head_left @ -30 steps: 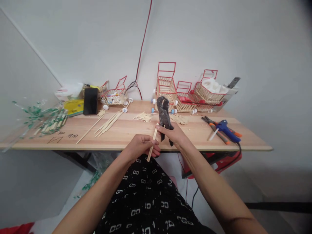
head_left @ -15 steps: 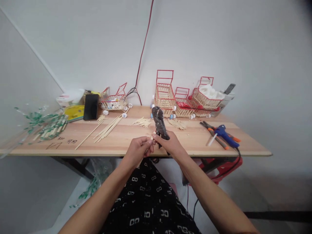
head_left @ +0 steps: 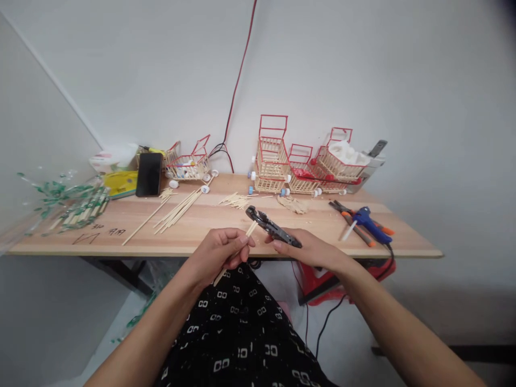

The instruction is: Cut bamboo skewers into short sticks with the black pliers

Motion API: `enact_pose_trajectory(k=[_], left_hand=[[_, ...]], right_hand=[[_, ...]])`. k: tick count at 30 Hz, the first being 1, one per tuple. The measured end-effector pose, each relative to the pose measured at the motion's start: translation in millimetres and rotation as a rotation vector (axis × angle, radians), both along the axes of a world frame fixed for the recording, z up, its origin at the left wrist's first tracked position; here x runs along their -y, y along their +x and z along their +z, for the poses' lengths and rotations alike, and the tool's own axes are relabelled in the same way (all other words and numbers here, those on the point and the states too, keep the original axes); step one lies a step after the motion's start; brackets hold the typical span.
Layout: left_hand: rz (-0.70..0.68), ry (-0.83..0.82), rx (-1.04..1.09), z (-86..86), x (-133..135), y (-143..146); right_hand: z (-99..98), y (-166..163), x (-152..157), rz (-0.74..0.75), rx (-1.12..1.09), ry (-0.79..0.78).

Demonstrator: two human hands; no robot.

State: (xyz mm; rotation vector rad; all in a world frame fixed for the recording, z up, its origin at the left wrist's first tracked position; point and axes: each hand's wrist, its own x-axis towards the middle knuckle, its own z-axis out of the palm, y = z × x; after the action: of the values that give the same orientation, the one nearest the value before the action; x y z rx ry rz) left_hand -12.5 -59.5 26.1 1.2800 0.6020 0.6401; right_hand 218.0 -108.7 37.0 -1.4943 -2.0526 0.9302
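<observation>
My left hand (head_left: pixel 226 248) pinches thin wooden sticks (head_left: pixel 252 228), whose upper ends poke out past the fingertips and whose lower ends show beneath the palm. My right hand (head_left: pixel 300 247) is wrapped round a dark metal cutting tool (head_left: pixel 274 228), like pliers, tilted with its head up and left. The tool's jaws are close to the stick tips; whether they touch cannot be made out. On the table behind lie short cut sticks (head_left: pixel 236 201), and to the left a bunch of longer sticks (head_left: pixel 179 212).
Small stick-built shopping carts (head_left: pixel 272 156) with red handles line the wall. A blue glue gun (head_left: pixel 371 223) and orange-handled pliers (head_left: pixel 350 220) lie at the right. A black phone (head_left: pixel 149 174), a yellow packet (head_left: pixel 121 184) and plastic-wrapped sticks (head_left: pixel 86 207) are at the left.
The cutting tool has swung from nearly upright to leaning left, its head lower. My right hand has moved right and turned. The stick tips in my left hand now show more clearly.
</observation>
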Motion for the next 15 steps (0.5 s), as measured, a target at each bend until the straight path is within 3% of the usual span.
enact_pose_trajectory(k=[15], left_hand=[[0.041,0.061,-0.143,7.5,3.5,-0.3]], right_hand=[[4.6,-3.8,6.7,-0.018,0.084,-0.054]])
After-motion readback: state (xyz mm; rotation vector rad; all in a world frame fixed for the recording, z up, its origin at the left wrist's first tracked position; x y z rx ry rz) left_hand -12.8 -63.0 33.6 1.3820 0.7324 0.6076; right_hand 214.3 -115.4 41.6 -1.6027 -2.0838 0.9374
